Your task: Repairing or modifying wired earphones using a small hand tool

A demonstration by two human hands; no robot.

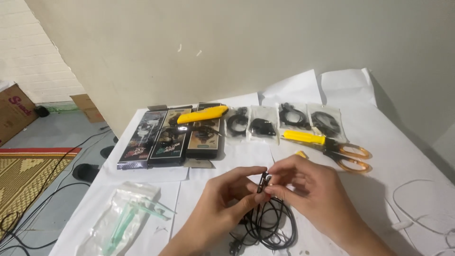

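Both hands meet over the middle of the white-covered table point(379, 142). My left hand point(226, 199) and my right hand point(303, 182) pinch a small dark plug point(263, 181) between their fingertips. From the plug a black coiled cable point(272, 225) hangs down and lies in loops on the table under my hands.
Three dark printed boxes point(168, 135) lie at the back left with a yellow utility knife point(203, 114) on them. Several clear bags of black cables point(284, 121) sit behind, then yellow-and-orange scissors point(339, 149). A plastic bag with green parts point(125, 220) lies front left; a white cable point(417, 208) right.
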